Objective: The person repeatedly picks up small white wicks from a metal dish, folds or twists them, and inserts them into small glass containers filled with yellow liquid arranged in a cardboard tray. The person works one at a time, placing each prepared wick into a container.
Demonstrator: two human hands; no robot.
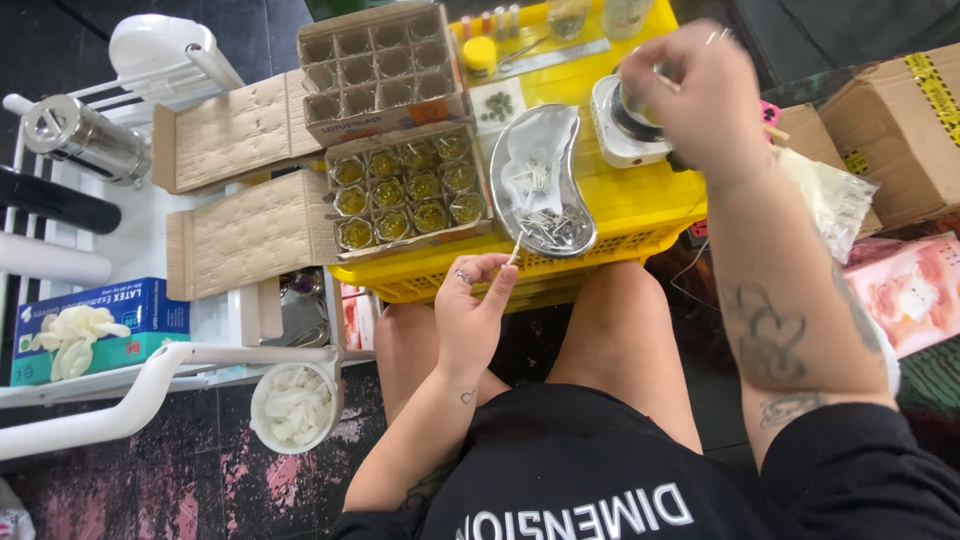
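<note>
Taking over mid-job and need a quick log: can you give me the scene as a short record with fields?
left hand: left hand pinches a thin stick, tip at the kidney-shaped metal tray
right hand: right hand over the small white hotplate, grip unclear
surface: yellow crate across the knees
boxes: filled jar box; empty divider box
side: glove box

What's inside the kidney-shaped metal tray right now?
The metal tray holds a pile of small metal pieces and a whitish liner or wrapper. Whatever lies beneath them is covered.
</note>
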